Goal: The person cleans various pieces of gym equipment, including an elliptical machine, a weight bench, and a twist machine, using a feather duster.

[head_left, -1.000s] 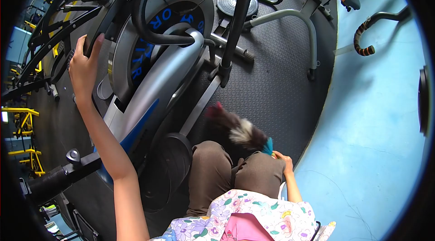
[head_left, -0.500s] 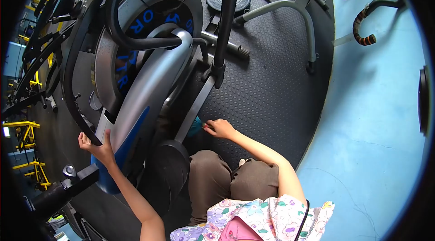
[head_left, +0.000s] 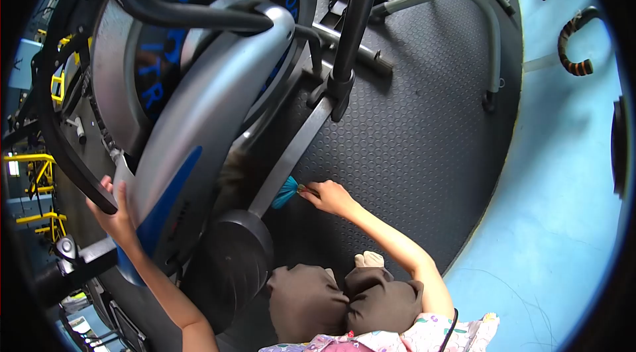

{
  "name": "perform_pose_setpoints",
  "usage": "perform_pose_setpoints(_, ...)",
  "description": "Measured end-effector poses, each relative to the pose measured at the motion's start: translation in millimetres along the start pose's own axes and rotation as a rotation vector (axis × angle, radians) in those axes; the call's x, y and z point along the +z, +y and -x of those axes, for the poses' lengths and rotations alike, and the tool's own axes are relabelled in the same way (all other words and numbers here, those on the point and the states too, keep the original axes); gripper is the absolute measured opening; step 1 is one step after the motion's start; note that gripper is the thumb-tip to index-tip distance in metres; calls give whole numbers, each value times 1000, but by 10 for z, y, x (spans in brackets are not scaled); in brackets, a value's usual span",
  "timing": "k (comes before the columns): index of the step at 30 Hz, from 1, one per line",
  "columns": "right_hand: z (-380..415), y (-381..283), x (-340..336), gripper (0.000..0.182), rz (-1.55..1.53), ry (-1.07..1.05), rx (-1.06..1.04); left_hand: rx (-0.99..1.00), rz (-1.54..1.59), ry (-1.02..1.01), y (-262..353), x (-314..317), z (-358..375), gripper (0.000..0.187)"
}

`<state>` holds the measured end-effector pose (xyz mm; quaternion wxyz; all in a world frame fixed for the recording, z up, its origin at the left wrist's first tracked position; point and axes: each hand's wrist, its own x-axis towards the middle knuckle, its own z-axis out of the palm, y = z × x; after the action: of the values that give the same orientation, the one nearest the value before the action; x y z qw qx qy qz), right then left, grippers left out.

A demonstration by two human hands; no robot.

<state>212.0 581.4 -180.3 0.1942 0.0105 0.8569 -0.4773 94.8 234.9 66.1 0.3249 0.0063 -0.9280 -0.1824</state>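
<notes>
Clasped between thumb and fingers of the left hand (head_left: 115,211) is the black handle (head_left: 65,161); by the right hand (head_left: 326,197), forearm angled forward and inward, the teal-ended duster (head_left: 285,192) is pinched beneath the grey bar (head_left: 292,157), well inside the floor's (head_left: 411,140) wall-side edge.

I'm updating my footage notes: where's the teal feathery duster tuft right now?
In the head view, the teal feathery duster tuft sits slightly left of and below centre, between the bare right hand holding its end and the long grey metal bar.
</notes>
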Motion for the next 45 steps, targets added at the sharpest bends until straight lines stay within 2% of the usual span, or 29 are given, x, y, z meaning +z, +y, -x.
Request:
perform_pose_setpoints(1,11,11,-31,32,-5,-18,-3,93,-129,65,14,-42,6,55)
perform_pose_setpoints(2,9,33,-69,34,-6,35,8,135,41,310,361,26,122,51)
perform_pose_setpoints(3,-9,74,-98,35,-10,95,17,317,-48,432,417,8,220,50)
perform_pose_setpoints(5,-16,239,-110,34,-56,297,96,671,221,340,218,80,489,42)
perform_pose_setpoints(7,-42,384,-147,31,-125,417,204,656,319,-167,559,168,877,34)
perform_pose_setpoints(8,-51,426,-162,31,-134,454,186,533,165,-428,878,162,940,31)
perform_pose_setpoints(9,-41,426,-148,31,-149,494,171,509,173,-549,1036,226,945,34)
perform_pose_setpoints(11,-28,308,-87,31,-242,469,152,304,253,-718,955,400,1016,35)
perform_pose_setpoints(13,-26,197,39,31,-264,429,157,-57,234,-1122,877,445,944,39)
perform_pose_setpoints(14,-1,146,109,31,-214,354,103,-102,166,-1320,820,502,876,47)
perform_pose_setpoints(15,47,107,168,31,-158,278,53,-88,142,-1331,793,549,818,47)
perform_pose_setpoints(17,141,14,202,30,-193,181,-12,-268,325,-1639,848,679,718,49)
perform_pose_setpoints(18,174,15,226,29,-203,189,-4,-378,261,-1717,877,755,635,56)
perform_pose_setpoints(19,201,28,250,29,-211,199,3,-373,249,-1720,978,823,632,56)
perform_pose_setpoints(21,227,97,287,29,-205,256,40,-132,-9,-1581,1197,931,679,66)
perform_pose_setpoints(22,234,140,296,29,-204,337,104,-160,-27,-1673,1382,962,688,76)
perform_pose_setpoints(23,236,170,299,30,-199,418,166,-163,-35,-1676,1446,1002,733,76)
perform_pose_setpoints(25,257,176,315,29,-174,435,154,216,-233,-1634,1564,1087,828,76)
perform_pose_setpoints(27,300,147,343,28,-114,474,125,255,-325,-1594,1665,1106,938,67)
perform_pose_setpoints(29,365,82,399,28,-113,368,55,204,-342,-1605,1712,1075,964,61)
perform_pose_setpoints(31,429,66,363,28,-170,255,-84,243,-334,-1552,1689,1030,1031,59)
perform_pose_setpoints(33,432,78,330,28,-166,178,-93,280,-335,-1495,1693,1035,1040,57)
perform_pose_setpoints(35,398,162,337,28,-187,193,-70,260,-360,-1516,1725,1035,1026,58)
perform_pose_setpoints(38,426,261,297,28,-174,401,155,207,-363,-1545,1755,1032,1016,62)
perform_pose_setpoints(41,543,404,280,28,-287,507,169,209,-378,-1540,1768,1029,1013,63)
perform_pose_setpoints(45,1006,437,353,29,-558,349,214,200,-326,-1499,1688,1035,1023,62)
